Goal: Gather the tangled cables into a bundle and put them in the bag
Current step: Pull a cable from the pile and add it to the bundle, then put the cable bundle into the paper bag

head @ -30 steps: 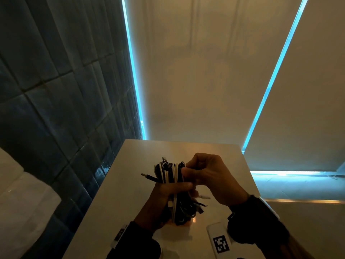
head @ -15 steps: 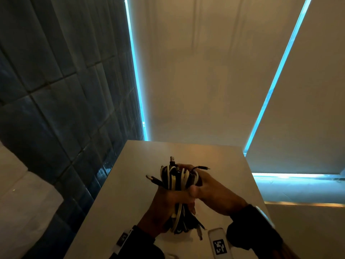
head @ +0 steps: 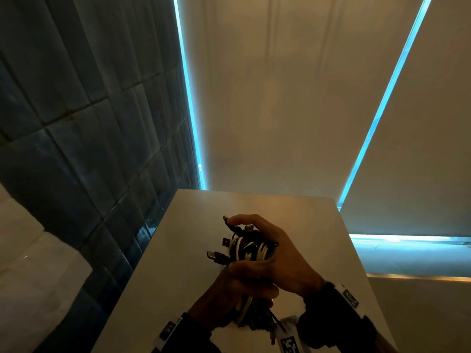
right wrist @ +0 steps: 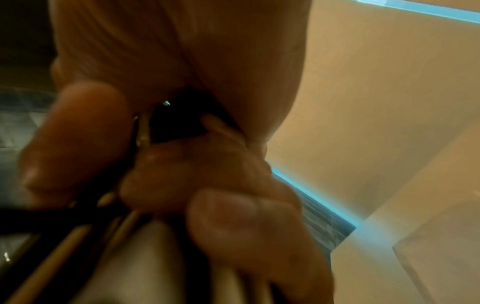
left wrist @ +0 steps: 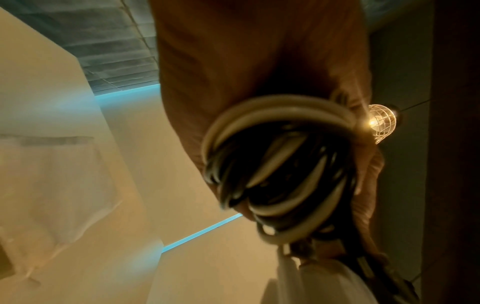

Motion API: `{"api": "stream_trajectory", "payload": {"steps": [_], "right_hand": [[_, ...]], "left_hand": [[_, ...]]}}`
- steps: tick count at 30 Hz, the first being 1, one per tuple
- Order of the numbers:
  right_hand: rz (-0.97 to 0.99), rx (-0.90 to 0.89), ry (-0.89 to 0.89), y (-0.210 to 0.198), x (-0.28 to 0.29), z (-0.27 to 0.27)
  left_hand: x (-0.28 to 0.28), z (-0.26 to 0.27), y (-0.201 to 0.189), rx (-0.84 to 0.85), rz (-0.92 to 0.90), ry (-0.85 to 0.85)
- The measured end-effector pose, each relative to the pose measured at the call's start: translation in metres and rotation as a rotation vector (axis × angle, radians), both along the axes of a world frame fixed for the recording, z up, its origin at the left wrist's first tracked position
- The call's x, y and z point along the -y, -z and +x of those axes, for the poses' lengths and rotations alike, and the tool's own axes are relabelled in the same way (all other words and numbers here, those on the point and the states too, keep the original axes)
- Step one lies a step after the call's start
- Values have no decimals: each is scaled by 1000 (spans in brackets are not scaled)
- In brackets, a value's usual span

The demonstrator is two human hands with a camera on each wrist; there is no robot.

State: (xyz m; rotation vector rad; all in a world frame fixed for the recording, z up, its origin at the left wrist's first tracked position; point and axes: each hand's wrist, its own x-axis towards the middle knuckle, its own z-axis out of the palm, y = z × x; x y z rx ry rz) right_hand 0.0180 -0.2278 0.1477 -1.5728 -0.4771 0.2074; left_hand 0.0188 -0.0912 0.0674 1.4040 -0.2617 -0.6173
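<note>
A bundle of black and white cables (head: pixel 246 250) is held up over the white table (head: pixel 254 205). My left hand (head: pixel 229 289) grips the bundle's lower part from below. My right hand (head: pixel 283 256) curls over the top, fingers across the plug ends and thumb under the loops. Several plugs stick out to the left. In the left wrist view the coiled cables (left wrist: pixel 280 168) fill my left hand (left wrist: pixel 233 61). The right wrist view is blurred, with my right hand's fingers (right wrist: pixel 202 174) wrapped on the cables (right wrist: pixel 78 236). A pale translucent bag (left wrist: pixel 57 181) lies on the table.
A dark tiled wall (head: pixel 76 123) runs along the table's left edge. Pale blinds with blue light strips (head: pixel 382 103) stand behind the table. A tag card (head: pixel 289 343) lies near the front edge. A caged lamp (left wrist: pixel 383 123) glows overhead.
My right hand went from pinching a cable end beside the bundle to curling over its top. The loose end is now tucked into the loops, and the bundle sits tighter between both hands.
</note>
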Motion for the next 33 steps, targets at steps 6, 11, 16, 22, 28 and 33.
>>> {"api": "stream_trajectory", "payload": {"steps": [6, 11, 16, 22, 28, 33], "right_hand": [[61, 5, 28, 7, -8, 3], [25, 69, 61, 11, -10, 2], [-50, 87, 33, 11, -6, 7], [-129, 10, 30, 8, 25, 14], [6, -24, 200, 35, 29, 0], [49, -498, 418, 116, 40, -9]], "left_hand": [[3, -7, -24, 124, -51, -10], [0, -14, -24, 158, -48, -21], [-2, -11, -25, 183, 9, -96], [-15, 7, -24, 451, 309, -191], [-27, 2, -9, 617, 602, -195], [-54, -10, 22, 486, 822, -220]]}}
